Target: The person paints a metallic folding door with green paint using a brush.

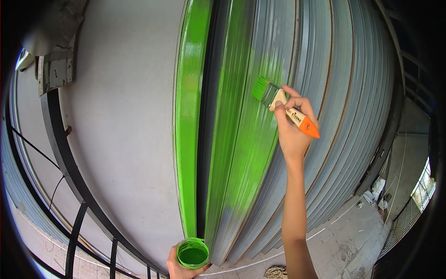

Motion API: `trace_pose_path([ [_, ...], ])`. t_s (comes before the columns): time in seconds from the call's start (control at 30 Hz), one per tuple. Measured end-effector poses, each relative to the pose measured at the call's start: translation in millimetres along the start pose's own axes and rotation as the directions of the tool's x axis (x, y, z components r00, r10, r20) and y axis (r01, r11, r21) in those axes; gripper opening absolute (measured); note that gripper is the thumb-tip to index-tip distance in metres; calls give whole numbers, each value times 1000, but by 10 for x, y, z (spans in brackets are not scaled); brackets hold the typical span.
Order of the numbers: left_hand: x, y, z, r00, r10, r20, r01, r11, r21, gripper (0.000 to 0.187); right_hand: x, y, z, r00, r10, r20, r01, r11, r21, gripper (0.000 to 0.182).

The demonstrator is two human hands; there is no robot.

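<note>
My right hand grips a paintbrush by its wooden handle, which ends in an orange tip. Its green-coated bristles are against, or very close to, a grey ribbed metal shutter. Low in the view, my left hand is wrapped round a small open tub of green paint. The shutter's left panels carry wet-looking green paint, patchy near the brush, with grey showing through. A fully green vertical strip runs beside the wall.
A pale wall fills the left, with a black metal railing in front of it. Tiled floor lies below. White scraps sit at the shutter's lower right, and a metal grille stands at far right.
</note>
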State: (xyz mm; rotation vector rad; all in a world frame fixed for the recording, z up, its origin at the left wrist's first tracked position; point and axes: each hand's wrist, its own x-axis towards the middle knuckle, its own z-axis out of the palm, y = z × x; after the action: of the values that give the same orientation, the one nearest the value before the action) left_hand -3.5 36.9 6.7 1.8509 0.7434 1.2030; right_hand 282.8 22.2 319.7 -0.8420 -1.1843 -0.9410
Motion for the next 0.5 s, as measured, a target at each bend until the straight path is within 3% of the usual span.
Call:
trace_pose_path([
  [0.13, 116, -125, -4, 998, 20, 66, -9, 988, -152, 82, 181, -258, -106, 1000, 29, -3, -29, 998, -51, 14],
  [0.17, 133, -142, -20, 996, 10, 94, 10, 977, -214, 82, 286, -291, -146, 994, -91, 56, 98, 987, -131, 16],
  [0.2, 162, -136, -25, 991, -10, 134, 31, 987, -157, 83, 447, -293, -200, 971, -201, 126, 224, 953, -205, 17],
  [0.27, 214, -210, 23, 983, -13, 181, 45, 984, -171, 82, 752, -313, -228, 882, -369, 294, 447, 853, -268, 16],
  [0.37, 297, -230, 98, 968, -17, 250, 93, 951, -296, 82, 1035, -452, -118, 701, -306, 644, 581, 770, -266, 13],
  [0.4, 310, -219, 121, 963, -15, 268, 102, 944, -314, 83, 1136, -427, -58, 585, -341, 735, 643, 748, -165, 11],
  [0.5, 349, -374, 181, 949, 46, 313, 51, 954, -295, 84, 1284, -371, 80, 539, -7, 843, 422, 868, -263, 10],
])
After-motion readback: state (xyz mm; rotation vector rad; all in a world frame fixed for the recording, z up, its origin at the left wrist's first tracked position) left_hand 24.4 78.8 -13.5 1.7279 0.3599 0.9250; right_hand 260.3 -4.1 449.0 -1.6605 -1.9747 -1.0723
